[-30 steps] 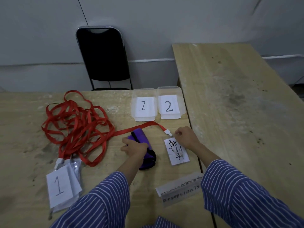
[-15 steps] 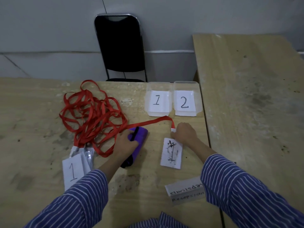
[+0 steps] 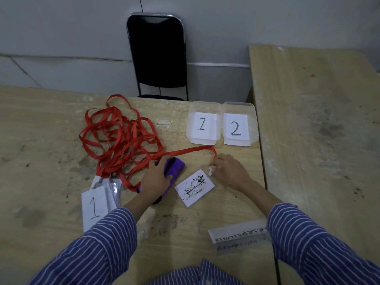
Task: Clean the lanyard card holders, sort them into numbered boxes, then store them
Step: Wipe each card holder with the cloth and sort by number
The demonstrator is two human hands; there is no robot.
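Two clear plastic boxes are set side by side at the far edge of the wooden table (image 3: 61, 140); the left box (image 3: 203, 123) is labelled "1" and the right box (image 3: 238, 124) "2", each on white paper. A stained card holder (image 3: 194, 188), a white rectangle spattered with black ink, is laid flat between the hands, its long axis tilted from near-left to far-right. Its white clip (image 3: 210, 171) is pinched by the right hand (image 3: 228, 171), and a red strap (image 3: 191, 151) is led from there to a tangled heap of flat red ribbon lanyards (image 3: 121, 140). A purple cloth (image 3: 174, 167), soft and rolled, is gripped by the left hand (image 3: 155, 182). More holders (image 3: 96, 206) are stacked near left, the top one marked "1". A paper slip (image 3: 238, 235) with upside-down writing, not clearly legible, is seen near right. A black chair (image 3: 156, 52) is placed behind the table.
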